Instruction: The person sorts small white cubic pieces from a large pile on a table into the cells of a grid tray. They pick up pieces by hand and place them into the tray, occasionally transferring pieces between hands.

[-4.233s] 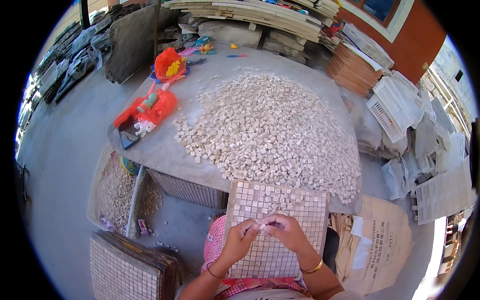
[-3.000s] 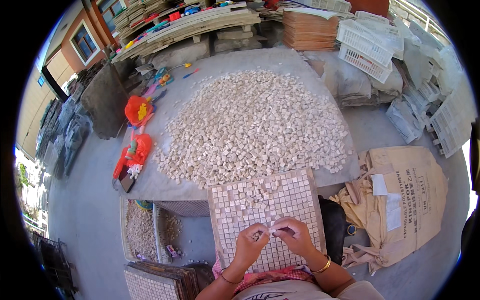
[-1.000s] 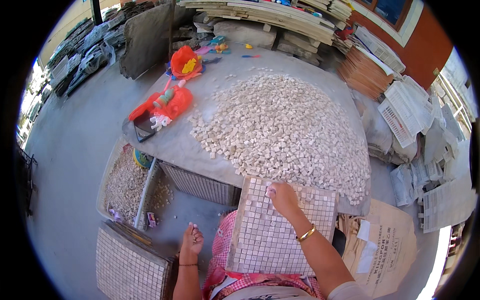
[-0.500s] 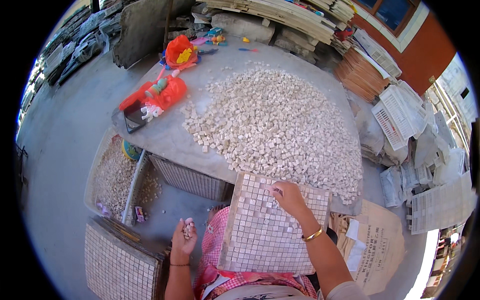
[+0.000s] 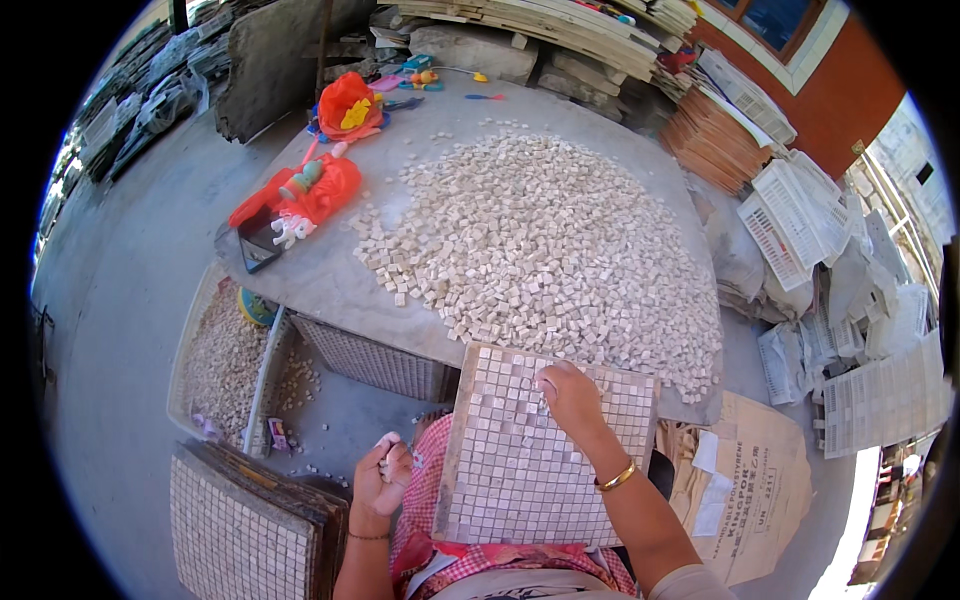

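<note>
A square tray [image 5: 530, 480] rests on my lap, its grid mostly filled with small pale stone mosaic tiles; some cells in the upper middle show darker, without tiles. My right hand [image 5: 577, 405], a gold bangle at its wrist, is over the tray's upper part, thumb and finger pinched at a cell on a small tile that the fingertips largely cover. Left of the tray, my left hand [image 5: 380, 480] is curled around several loose mosaic tiles [image 5: 386, 462], palm up. Beyond the tray, a wide heap of the same tiles [image 5: 560, 240] covers much of the stone table [image 5: 330, 275].
A stack of filled trays [image 5: 240, 530] stands at the lower left. Behind it is a white plastic bin [image 5: 178, 385] of tiles. Red bags [image 5: 335, 180], toys and a dark phone-like slab [image 5: 258, 245] lie at the table's left. White crates [image 5: 790, 225] and flattened paper sacks [image 5: 760, 490] are right.
My left hand has rolled its fingers inward over the tiles and risen slightly. The right hand stays near the same cells of the tray, shifted a little. The whole view has moved slightly.
</note>
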`<state>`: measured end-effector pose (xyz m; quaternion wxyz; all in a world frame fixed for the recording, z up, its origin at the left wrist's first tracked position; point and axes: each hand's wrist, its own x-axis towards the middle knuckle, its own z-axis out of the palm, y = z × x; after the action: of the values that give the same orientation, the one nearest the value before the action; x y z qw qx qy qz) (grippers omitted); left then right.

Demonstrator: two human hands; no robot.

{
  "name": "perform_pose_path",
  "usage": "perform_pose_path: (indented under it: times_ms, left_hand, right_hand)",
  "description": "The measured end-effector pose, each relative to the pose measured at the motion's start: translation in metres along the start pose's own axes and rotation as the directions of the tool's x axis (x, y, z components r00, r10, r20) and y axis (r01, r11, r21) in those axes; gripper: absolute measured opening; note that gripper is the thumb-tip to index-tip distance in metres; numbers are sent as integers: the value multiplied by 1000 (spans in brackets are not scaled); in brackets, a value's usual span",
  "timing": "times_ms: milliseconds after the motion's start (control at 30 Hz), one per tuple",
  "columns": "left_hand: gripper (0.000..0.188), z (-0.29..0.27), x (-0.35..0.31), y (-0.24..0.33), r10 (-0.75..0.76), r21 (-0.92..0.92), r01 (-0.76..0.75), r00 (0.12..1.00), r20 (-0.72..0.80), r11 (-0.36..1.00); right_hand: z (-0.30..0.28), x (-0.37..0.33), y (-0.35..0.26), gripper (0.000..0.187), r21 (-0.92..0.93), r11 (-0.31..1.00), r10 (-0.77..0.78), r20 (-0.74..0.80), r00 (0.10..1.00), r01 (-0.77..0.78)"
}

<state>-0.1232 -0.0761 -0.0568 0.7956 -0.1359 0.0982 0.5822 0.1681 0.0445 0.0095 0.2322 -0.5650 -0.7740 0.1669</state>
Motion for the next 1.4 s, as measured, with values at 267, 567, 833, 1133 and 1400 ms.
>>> perform_pose_path:
  times_ms: [267, 567, 833, 1133, 1400]
  left_hand:
    - [16, 21, 0, -30, -109, 33, 109, 994, 11, 994]
    - [18, 68, 48, -70, -27, 780, 107, 993, -114, 617]
    - [18, 88, 63, -89, 34, 855, 99, 990, -135, 509]
    - [15, 62, 46, -88, 79, 744, 116, 972, -222, 658]
    - [18, 56, 44, -87, 100, 749, 90, 974, -205, 657]
  right_hand:
    - [-11, 1, -8, 11, 39, 999, -43, 129, 991, 38]
    - [-10, -23, -5, 21, -121, 983, -105, 225, 969, 135]
    - [-13, -19, -7, 14, 203, 976, 42, 185, 982, -80]
    - [-10, -12, -11, 10, 304, 949, 27, 196, 980, -87]
    - [10, -17, -16, 8, 5, 999, -37, 116, 993, 37]
